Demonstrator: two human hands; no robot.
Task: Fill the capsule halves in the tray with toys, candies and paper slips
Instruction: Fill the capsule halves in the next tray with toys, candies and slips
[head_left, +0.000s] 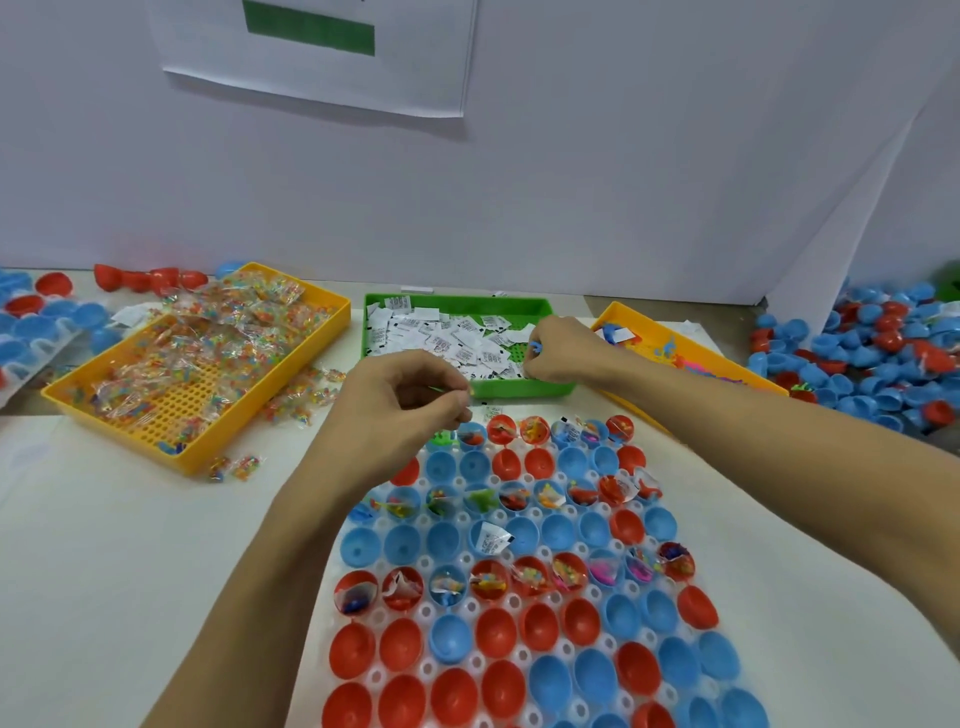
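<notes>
I see my left hand (400, 400) pinching a thin green piece above the capsule tray (470, 613), my right hand (558, 353) gripping a small blue toy (535, 347) over the green slip tray (467, 304)

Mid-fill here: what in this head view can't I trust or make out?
- Left hand: pinches something thin and green, too small to identify.
- Right hand: holds a small blue piece, mostly hidden by its fingers.
- Paper slips: print too small to read.
- Tray: near rows cut off by the bottom edge; the left arm covers some cups.
</notes>
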